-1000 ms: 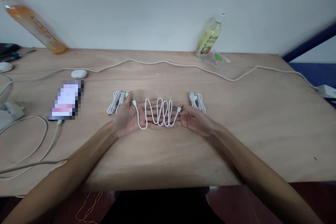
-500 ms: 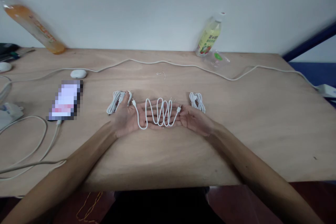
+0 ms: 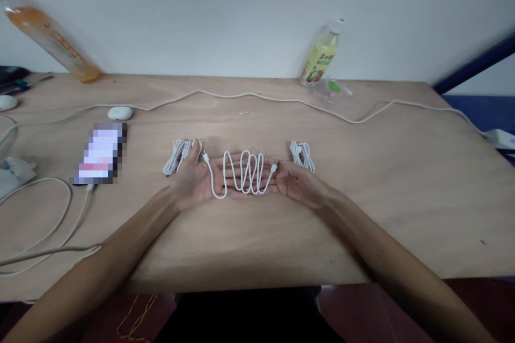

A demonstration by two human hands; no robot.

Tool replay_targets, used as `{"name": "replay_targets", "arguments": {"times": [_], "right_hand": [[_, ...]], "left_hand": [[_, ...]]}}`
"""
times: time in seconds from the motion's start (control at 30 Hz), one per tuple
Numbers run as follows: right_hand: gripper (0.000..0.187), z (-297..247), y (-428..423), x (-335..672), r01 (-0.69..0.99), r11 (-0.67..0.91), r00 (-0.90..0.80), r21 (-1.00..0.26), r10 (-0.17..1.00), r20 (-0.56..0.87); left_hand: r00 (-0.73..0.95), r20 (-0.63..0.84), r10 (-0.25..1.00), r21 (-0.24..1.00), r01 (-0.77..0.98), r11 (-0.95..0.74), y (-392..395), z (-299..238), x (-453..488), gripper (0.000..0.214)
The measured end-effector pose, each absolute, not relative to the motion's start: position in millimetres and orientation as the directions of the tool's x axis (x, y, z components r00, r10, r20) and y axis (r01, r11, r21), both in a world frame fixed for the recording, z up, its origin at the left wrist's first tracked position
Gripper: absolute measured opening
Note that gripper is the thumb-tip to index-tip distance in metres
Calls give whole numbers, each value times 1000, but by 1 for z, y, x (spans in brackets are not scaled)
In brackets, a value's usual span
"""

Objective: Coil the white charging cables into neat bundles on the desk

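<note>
My left hand [image 3: 193,179] and my right hand [image 3: 300,185] lie palm up on the wooden table [image 3: 257,241], fingers stretched flat and overlapping in the middle. A loose white cable [image 3: 243,171] rests in zigzag loops across the fingers of both hands, a plug at each end. A bundled white cable [image 3: 176,156] lies just beyond my left thumb. Another bundled white cable [image 3: 302,154] lies just beyond my right hand.
A phone [image 3: 100,153] on a charging lead lies at the left, with a small white case [image 3: 119,113] behind it. A long white cord [image 3: 241,96] crosses the table's back. A green-labelled bottle [image 3: 319,56] and an orange bottle [image 3: 52,37] stand by the wall.
</note>
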State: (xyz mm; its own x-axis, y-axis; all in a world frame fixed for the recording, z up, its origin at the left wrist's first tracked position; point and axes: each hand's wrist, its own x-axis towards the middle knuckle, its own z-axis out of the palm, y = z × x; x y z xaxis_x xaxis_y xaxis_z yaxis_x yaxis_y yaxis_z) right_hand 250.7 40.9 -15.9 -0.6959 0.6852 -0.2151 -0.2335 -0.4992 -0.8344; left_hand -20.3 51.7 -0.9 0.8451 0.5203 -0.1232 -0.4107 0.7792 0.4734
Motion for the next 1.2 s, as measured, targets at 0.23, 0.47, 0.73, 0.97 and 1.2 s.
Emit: {"name": "replay_targets", "arguments": {"times": [0.23,0.47,0.73,0.97,1.2], "right_hand": [[45,-15,41,251,-232,-494,-690,-838,691,-216],[44,-16,41,252,-243,-495,-689,-834,693,-211],[41,-13,41,250,-241,-511,-680,-825,695,-232],[42,-15,41,250,-252,-507,-681,-824,698,-221],[41,-13,40,251,-238,-516,-682,-823,692,-237]], "left_hand": [[851,-110,513,490,-403,773,54,-4,-20,88],[857,-101,505,482,-402,779,54,-1,-19,84],[863,-86,497,460,-408,789,54,-4,-20,84],[861,-93,500,465,-406,786,53,-6,-21,85],[861,-90,501,455,-412,790,53,-4,-21,84]]}}
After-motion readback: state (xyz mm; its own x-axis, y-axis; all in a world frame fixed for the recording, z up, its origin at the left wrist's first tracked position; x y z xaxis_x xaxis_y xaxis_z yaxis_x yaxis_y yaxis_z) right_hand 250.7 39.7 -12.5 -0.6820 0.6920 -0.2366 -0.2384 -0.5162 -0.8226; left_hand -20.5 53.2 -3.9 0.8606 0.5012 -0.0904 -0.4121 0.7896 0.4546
